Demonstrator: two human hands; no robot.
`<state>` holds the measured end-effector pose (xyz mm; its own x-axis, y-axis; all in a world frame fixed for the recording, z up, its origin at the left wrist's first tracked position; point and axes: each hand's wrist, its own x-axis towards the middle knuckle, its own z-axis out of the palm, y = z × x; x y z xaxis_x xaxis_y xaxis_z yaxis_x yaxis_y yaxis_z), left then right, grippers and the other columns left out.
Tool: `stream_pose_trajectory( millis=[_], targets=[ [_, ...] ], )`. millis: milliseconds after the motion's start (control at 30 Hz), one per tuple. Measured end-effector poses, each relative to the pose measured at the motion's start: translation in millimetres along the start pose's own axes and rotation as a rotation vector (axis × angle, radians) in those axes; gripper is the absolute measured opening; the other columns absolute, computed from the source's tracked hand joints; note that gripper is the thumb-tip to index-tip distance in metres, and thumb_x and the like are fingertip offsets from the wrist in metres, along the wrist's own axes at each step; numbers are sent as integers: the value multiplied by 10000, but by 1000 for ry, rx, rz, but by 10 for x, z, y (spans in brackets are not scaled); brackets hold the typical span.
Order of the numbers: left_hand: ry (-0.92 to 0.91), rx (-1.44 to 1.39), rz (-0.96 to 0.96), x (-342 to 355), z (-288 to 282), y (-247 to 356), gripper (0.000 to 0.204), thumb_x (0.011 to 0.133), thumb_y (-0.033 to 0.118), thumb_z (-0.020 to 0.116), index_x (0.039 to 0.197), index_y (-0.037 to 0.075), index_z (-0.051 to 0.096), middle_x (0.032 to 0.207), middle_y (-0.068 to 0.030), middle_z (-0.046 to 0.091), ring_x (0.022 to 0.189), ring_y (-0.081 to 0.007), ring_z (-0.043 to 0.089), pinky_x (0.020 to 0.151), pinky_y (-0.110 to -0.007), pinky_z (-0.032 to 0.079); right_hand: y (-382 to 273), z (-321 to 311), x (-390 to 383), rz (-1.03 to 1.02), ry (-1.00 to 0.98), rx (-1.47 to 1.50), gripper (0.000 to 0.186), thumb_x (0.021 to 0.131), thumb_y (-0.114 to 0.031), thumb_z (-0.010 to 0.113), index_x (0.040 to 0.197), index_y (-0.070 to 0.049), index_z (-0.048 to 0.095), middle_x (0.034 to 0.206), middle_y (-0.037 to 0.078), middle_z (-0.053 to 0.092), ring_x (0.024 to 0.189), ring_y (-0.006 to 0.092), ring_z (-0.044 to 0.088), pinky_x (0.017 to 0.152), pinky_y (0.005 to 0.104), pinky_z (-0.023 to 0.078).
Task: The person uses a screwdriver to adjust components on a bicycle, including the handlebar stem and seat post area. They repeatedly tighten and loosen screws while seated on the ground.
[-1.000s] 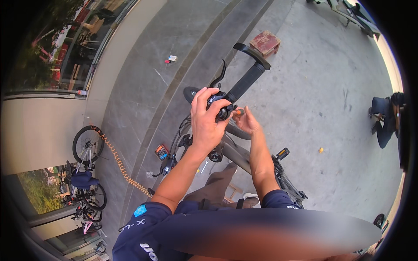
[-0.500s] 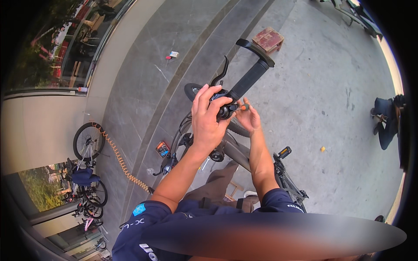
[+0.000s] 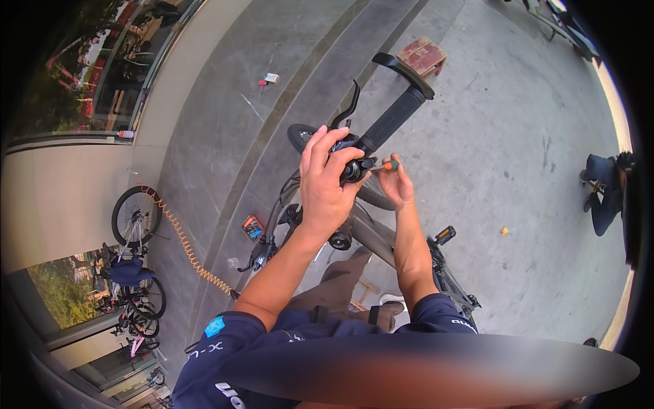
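Observation:
My left hand [image 3: 325, 187] is closed around the black control unit [image 3: 353, 170] on a bicycle's handlebar, its fingers curled over the top. To its right, my right hand [image 3: 398, 189] pinches a small screwdriver [image 3: 390, 165] by its orange and green handle. The shaft points left toward the control unit; whether its tip touches a screw is too small to tell. Beyond the hands stick out a black rubber grip [image 3: 394, 121] with a curved bar end [image 3: 412, 76] and a black brake lever [image 3: 353, 102]. Below them runs the grey bicycle frame [image 3: 373, 238].
A worn red stool [image 3: 424, 57] stands past the bar end. On the floor at left lie a red box [image 3: 253, 228] and an orange coiled hose [image 3: 182, 238]. Several bicycles [image 3: 136, 215] line the wall. A person [image 3: 603, 194] is at the far right.
My right hand has shifted slightly right and turned, with more of the screwdriver's shaft showing. My left hand keeps its hold on the control unit.

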<state>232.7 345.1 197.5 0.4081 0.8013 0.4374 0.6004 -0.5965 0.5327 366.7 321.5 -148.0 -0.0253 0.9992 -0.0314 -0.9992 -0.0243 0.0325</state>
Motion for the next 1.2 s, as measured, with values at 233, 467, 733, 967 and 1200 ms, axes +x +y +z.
stream_pose_trajectory(
  millis=[233, 467, 733, 967, 1200],
  targets=[
    [-10, 31, 2, 7, -8, 10, 463, 712, 43, 911, 1121, 141, 718, 1449, -65, 591, 1429, -412, 483, 1137, -529, 415, -141, -375, 195, 610, -381, 252, 448, 1040, -432, 693, 1338, -111, 597, 1224, 128, 702, 1182, 226, 670, 865, 304, 573],
    [-14, 33, 12, 9, -11, 22, 469, 714, 13, 912, 1125, 118, 711, 1454, -91, 596, 1438, -408, 479, 1139, -511, 434, 24, 17, -80, -108, 117, -64, 462, 1044, -361, 699, 1409, -115, 557, 1330, 180, 649, 1248, 263, 644, 838, 234, 615],
    [-9, 31, 12, 2, -10, 5, 466, 714, 43, 908, 1128, 142, 719, 1448, -70, 592, 1431, -415, 485, 1139, -530, 417, -305, -128, 89, 355, 48, -262, 439, 1087, -528, 564, 1173, -101, 618, 992, 96, 693, 755, 137, 618, 579, 188, 502],
    [-10, 17, 8, -9, -7, 4, 481, 708, 6, 907, 1132, 128, 717, 1463, -89, 594, 1446, -413, 477, 1143, -512, 433, 130, 457, 238, -413, 525, -707, 436, 1134, -464, 449, 984, -85, 606, 829, 43, 614, 648, 121, 553, 596, 266, 446],
    [0, 18, 6, -29, 10, -14, 488, 701, 7, 911, 1134, 133, 726, 1464, -83, 595, 1446, -416, 477, 1142, -519, 429, -574, 566, 398, 201, 173, -1464, 500, 1092, -389, 429, 778, -66, 644, 659, -6, 564, 635, 87, 511, 575, 263, 397]
  ],
)
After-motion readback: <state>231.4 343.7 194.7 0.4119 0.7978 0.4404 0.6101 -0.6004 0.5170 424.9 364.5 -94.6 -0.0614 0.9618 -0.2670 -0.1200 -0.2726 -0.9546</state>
